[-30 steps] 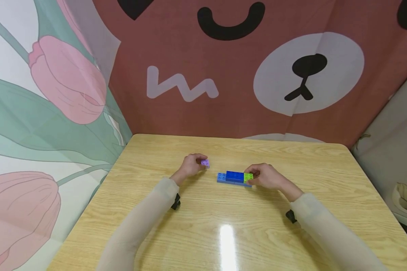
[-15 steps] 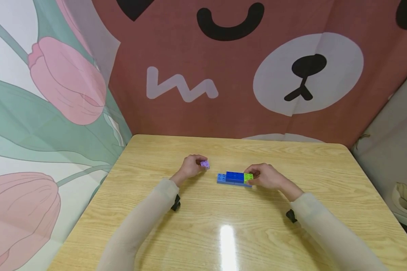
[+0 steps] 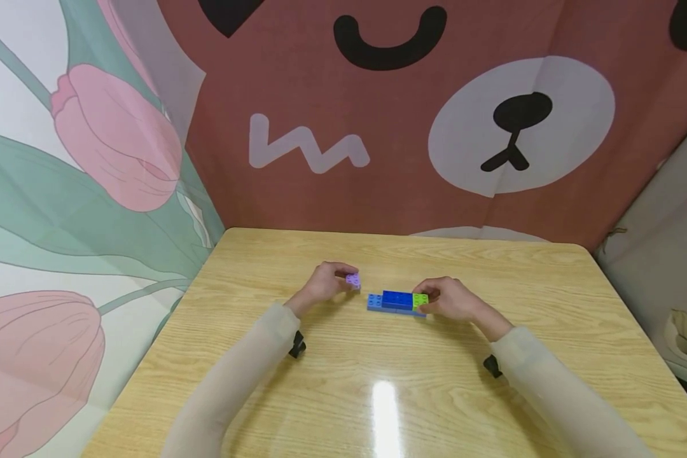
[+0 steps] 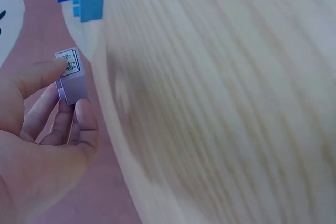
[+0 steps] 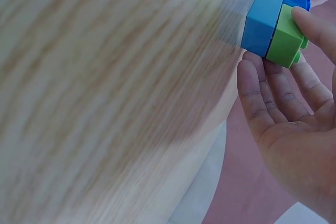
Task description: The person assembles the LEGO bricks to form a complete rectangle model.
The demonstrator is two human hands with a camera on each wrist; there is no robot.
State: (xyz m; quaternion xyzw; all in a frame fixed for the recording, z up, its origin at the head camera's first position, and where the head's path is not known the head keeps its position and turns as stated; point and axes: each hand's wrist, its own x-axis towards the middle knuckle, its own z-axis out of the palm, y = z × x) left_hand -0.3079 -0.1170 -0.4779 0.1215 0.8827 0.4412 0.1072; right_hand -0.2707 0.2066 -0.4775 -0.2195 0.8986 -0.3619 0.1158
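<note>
My left hand (image 3: 324,284) pinches a small purple toy brick (image 3: 353,280) between thumb and fingers, left of the built row. In the left wrist view the thumb lies over a printed panel on that purple brick (image 4: 76,88). Light blue bricks (image 3: 374,303) lie end to end on the table, with a dark blue brick (image 3: 397,299) on top in the middle. At their right end sits a lime green brick (image 3: 420,300), gripped by my right hand (image 3: 452,299). In the right wrist view, thumb and fingers close around the green brick (image 5: 284,37). Studs show at the row's left end.
The wooden table (image 3: 452,394) has its far edge near a hanging cloth (image 3: 320,197) printed with a bear face. A flowered cloth (image 3: 131,242) hangs at the left. Dark wrist-worn devices (image 3: 298,345) show under both sleeves.
My left hand has shifted slightly to the right with the purple brick, closer to the blue row. My right hand has stayed at the green brick.
</note>
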